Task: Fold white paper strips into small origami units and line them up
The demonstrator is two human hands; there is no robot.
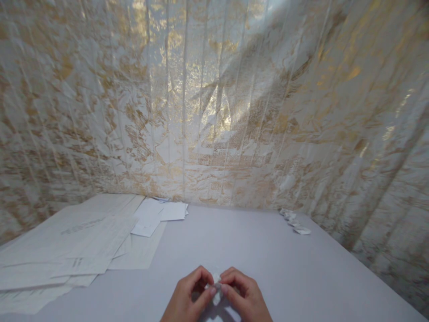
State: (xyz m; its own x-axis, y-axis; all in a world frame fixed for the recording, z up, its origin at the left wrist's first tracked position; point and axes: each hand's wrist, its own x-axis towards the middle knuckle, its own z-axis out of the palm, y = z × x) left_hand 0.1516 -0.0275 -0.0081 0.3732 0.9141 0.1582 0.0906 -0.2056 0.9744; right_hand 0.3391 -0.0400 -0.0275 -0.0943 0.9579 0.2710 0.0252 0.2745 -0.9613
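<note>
A small piece of folded white paper (217, 296) is pinched between my two hands, low in the middle of the view. My left hand (191, 293) grips its left side with thumb and fingertips. From the right, the thumb and fingers of my right hand (246, 293) close on the other side, almost meeting the left fingertips. The fingers cover much of the paper, so its exact folded shape is hard to make out. Beneath the hands, some white paper shows at the bottom edge, partly hidden.
Large printed sheets (83, 241) lie overlapping on the left of the white table (268, 264). Smaller white paper pieces (147, 221) rest at their back right corner. Several small folded papers (295, 222) form a row at the back right. A patterned curtain (214, 134) hangs behind the table.
</note>
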